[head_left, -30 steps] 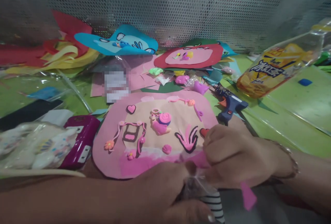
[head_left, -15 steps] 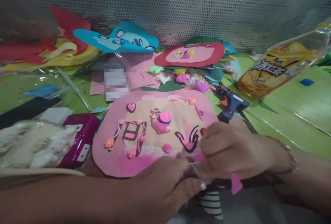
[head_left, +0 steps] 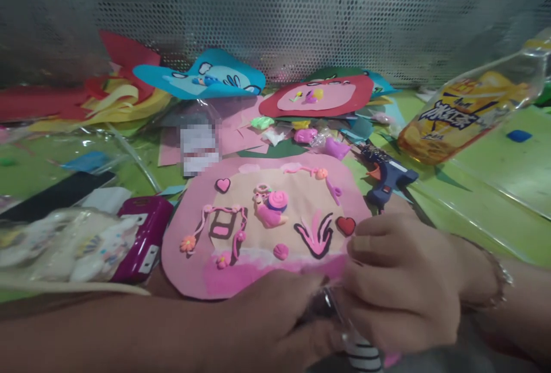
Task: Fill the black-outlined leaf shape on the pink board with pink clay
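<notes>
My left hand (head_left: 284, 318) is closed on a clear plastic wrapper (head_left: 334, 304) at the bottom centre. Against it, my right hand (head_left: 400, 278) is curled into a fist that also grips the wrapper; its fingertips are hidden. A small pink piece (head_left: 391, 358) shows below the right fist, partly covered and blurred. Just beyond both hands lies a pink paper cutout (head_left: 181, 269) with a clay snail (head_left: 271, 209), clay flowers, a pink-and-black plant shape (head_left: 314, 237) and a red heart (head_left: 345, 225) close to my right knuckles.
A dark blue glue gun (head_left: 390, 181) lies right of the cutout, with a tilted drink bottle (head_left: 460, 112) behind it. Small bagged clay lumps (head_left: 305, 135) and blue (head_left: 206, 74) and red (head_left: 318, 97) paper cutouts sit farther back. At left are a purple case (head_left: 146, 229) and plastic sheets.
Both hands have shifted slightly right and down, still together on the wrapper. The red heart is now uncovered, while the pink piece under my right hand is lower and more hidden.
</notes>
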The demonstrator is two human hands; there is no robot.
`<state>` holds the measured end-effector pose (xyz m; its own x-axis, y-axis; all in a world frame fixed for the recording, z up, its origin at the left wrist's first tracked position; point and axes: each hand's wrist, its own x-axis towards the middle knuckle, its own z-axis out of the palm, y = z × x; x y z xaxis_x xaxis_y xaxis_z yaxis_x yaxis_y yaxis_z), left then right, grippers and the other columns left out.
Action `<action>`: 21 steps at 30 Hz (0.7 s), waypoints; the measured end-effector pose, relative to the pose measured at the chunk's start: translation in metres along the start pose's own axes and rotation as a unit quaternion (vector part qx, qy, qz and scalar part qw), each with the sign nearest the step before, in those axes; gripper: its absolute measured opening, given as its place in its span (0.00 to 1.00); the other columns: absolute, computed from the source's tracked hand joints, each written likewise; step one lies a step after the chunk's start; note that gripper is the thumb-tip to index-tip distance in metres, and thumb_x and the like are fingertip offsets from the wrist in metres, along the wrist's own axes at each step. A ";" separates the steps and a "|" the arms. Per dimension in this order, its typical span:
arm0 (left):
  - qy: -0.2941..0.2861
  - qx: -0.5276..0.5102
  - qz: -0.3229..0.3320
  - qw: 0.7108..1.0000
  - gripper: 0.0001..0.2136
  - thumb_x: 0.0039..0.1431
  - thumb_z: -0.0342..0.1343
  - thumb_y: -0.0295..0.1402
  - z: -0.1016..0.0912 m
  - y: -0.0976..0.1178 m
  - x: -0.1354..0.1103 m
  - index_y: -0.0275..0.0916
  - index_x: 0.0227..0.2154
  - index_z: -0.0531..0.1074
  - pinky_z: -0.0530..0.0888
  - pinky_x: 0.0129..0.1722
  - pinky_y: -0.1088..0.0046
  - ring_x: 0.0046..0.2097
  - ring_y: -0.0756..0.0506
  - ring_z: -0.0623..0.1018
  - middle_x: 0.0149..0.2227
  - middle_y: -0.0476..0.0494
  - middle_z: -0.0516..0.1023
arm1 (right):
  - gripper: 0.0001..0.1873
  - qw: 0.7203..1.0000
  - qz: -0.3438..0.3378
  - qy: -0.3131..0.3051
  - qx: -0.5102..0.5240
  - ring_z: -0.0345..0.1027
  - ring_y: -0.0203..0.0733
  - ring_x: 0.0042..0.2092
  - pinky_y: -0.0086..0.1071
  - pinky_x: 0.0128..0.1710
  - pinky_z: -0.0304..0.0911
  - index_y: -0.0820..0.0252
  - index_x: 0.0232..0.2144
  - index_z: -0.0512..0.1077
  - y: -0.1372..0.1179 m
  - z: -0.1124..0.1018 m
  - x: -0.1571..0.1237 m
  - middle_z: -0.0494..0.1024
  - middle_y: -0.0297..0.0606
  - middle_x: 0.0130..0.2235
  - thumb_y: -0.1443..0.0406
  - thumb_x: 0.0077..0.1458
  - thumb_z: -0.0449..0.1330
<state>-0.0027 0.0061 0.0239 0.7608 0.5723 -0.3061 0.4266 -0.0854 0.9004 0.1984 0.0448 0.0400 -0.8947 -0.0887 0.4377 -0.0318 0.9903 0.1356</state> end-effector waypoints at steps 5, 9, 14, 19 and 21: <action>-0.024 -0.047 0.024 0.998 0.16 0.67 0.40 0.43 0.001 -0.001 0.001 0.39 0.26 0.60 0.61 0.26 0.79 0.27 0.51 0.66 0.25 0.52 0.63 | 0.16 0.997 0.042 -0.051 0.040 0.55 0.35 0.21 0.34 0.20 0.49 0.62 0.26 0.73 0.003 -0.001 0.000 0.69 0.33 0.23 0.70 0.61 0.49; 0.020 -0.098 0.008 0.995 0.17 0.66 0.39 0.45 0.007 -0.008 0.002 0.39 0.27 0.60 0.62 0.28 0.79 0.28 0.51 0.65 0.25 0.52 0.63 | 0.15 0.979 0.129 -0.064 0.145 0.61 0.32 0.27 0.28 0.26 0.56 0.64 0.27 0.72 0.005 -0.002 -0.002 0.72 0.36 0.28 0.72 0.62 0.48; 0.001 -0.113 0.004 0.994 0.17 0.66 0.42 0.41 0.008 -0.012 0.006 0.38 0.24 0.61 0.63 0.29 0.80 0.28 0.52 0.66 0.24 0.53 0.64 | 0.08 0.954 0.189 -0.053 0.225 0.61 0.31 0.31 0.24 0.30 0.57 0.65 0.29 0.71 0.002 -0.002 -0.002 0.69 0.38 0.31 0.73 0.58 0.53; 0.010 -0.114 -0.045 0.992 0.19 0.65 0.46 0.43 0.010 -0.016 0.005 0.37 0.21 0.62 0.62 0.28 0.78 0.25 0.52 0.66 0.20 0.54 0.63 | 0.18 0.971 0.159 -0.067 0.164 0.58 0.32 0.25 0.29 0.25 0.52 0.64 0.22 0.69 -0.001 -0.002 -0.002 0.69 0.36 0.24 0.69 0.63 0.50; 0.010 -0.117 -0.024 0.993 0.20 0.66 0.45 0.43 0.011 -0.020 0.005 0.37 0.19 0.62 0.61 0.27 0.78 0.24 0.53 0.64 0.19 0.54 0.62 | 0.18 0.973 0.149 -0.040 0.173 0.59 0.32 0.25 0.29 0.26 0.54 0.65 0.22 0.70 0.000 -0.002 -0.003 0.70 0.36 0.24 0.69 0.63 0.49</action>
<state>-0.0018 0.0019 0.0013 0.7309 0.5879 -0.3467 0.3353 0.1332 0.9326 0.2021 0.0451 0.0406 -0.9184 0.2033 0.3394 0.0995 0.9489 -0.2994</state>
